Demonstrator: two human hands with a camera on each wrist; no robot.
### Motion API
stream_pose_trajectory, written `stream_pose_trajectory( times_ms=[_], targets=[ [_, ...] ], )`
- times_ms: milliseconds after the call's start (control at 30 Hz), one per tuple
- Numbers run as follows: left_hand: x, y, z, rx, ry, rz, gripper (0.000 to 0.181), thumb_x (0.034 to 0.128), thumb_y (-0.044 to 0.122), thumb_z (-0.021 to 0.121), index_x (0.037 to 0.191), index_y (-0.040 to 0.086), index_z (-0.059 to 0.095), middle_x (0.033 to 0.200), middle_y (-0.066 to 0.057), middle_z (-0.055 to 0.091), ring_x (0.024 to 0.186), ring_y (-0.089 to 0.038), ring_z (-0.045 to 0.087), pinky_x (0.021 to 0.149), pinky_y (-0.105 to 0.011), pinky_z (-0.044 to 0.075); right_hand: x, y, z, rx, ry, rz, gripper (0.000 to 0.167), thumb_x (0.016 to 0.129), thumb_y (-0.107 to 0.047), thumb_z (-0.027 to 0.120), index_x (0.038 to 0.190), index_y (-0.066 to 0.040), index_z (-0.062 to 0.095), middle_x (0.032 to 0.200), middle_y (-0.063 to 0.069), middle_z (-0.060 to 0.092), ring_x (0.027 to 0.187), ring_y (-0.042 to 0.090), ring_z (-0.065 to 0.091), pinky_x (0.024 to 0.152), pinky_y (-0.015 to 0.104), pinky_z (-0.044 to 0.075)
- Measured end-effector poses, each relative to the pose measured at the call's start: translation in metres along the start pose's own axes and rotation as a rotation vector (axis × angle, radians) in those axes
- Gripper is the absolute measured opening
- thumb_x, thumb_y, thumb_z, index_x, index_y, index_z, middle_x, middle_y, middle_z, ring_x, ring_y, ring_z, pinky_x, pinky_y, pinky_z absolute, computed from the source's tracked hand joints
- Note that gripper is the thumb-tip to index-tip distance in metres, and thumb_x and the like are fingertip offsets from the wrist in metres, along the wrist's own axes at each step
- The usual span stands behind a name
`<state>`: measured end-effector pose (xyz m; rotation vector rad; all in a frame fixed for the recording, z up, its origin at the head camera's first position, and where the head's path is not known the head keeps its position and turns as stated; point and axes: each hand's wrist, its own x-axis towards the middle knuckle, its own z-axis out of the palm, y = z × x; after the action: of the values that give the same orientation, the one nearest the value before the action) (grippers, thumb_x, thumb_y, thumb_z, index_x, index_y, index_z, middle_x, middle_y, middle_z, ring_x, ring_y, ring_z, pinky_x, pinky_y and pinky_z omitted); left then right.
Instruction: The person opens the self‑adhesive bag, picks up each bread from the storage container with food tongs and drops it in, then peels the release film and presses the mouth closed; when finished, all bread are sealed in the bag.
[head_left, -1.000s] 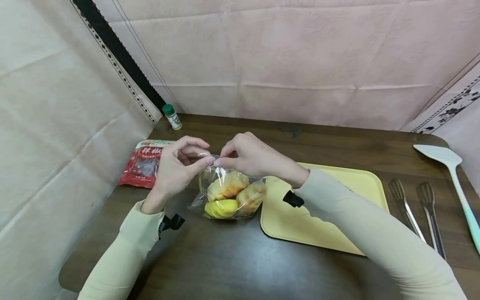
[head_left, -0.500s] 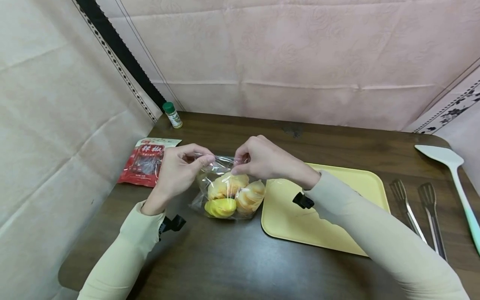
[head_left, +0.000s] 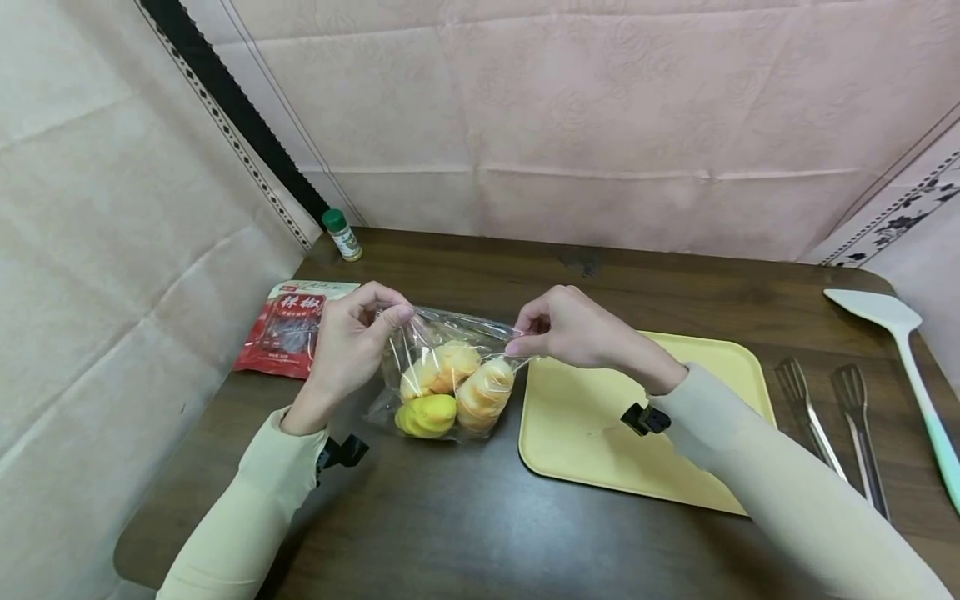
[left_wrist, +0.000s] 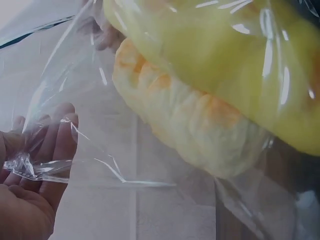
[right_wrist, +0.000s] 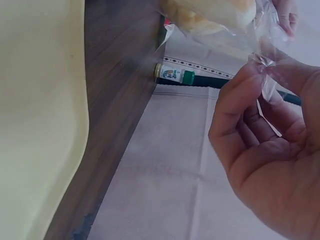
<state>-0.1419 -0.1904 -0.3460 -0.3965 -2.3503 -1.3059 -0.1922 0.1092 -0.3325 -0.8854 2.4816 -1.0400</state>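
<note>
A clear plastic bag (head_left: pixel 468 327) stands on the dark table with its top edge stretched between both hands. My left hand (head_left: pixel 349 337) pinches the bag's upper left corner between thumb and fingers. The upper right corner is pinched by my right hand (head_left: pixel 573 329), as the right wrist view also shows. Inside the bag lie a pale bread roll (head_left: pixel 442 367), a striped bread roll (head_left: pixel 486 393) and a yellow, rounded piece (head_left: pixel 426 415) whose kind I cannot tell. In the left wrist view the yellow piece (left_wrist: pixel 215 55) fills the upper right behind creased film.
Right of the bag is a yellow tray (head_left: pixel 585 450), partly under my right forearm. Two forks (head_left: pixel 808 410) and a white-and-mint spatula (head_left: pixel 900 333) lie farther right. A red packet (head_left: pixel 281 333) rests at the left, with a green-capped bottle (head_left: pixel 342 235) behind it.
My right hand has moved right and slightly nearer, holding the bag's corner. The bag's top edge has widened from bunched to stretched. My left hand has shifted slightly left.
</note>
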Motion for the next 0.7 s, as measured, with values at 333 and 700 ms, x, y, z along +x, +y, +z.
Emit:
stream_pose_trajectory(
  times_ms=[333,700],
  targets=[
    [-0.005,-0.007,-0.006,-0.052,0.046,-0.069,0.007,0.0988,0.002,0.077,0.099,-0.005,0.074,0.075,-0.004,0.078,0.062,0.001,0.064,0.060,-0.021,0.047,-0.016,0.007,0.011,0.031,0.055,-0.116,0.006,0.095,-0.015,0.084,0.090,-0.016,0.082,0.082,-0.005,0.073,0.070,0.011,0.054,0.066,0.024,0.044],
    [-0.008,-0.022,-0.018,-0.014,-0.011,-0.114,0.009,0.0950,0.004,0.082,0.097,-0.003,0.076,0.080,-0.017,0.079,0.059,-0.002,0.071,0.054,-0.020,0.052,-0.022,0.008,0.030,0.118,0.181,-0.060,0.008,0.104,-0.003,0.069,0.097,-0.004,0.072,0.078,0.008,0.072,0.069,0.016,0.069,0.065,0.031,0.062]
  ],
)
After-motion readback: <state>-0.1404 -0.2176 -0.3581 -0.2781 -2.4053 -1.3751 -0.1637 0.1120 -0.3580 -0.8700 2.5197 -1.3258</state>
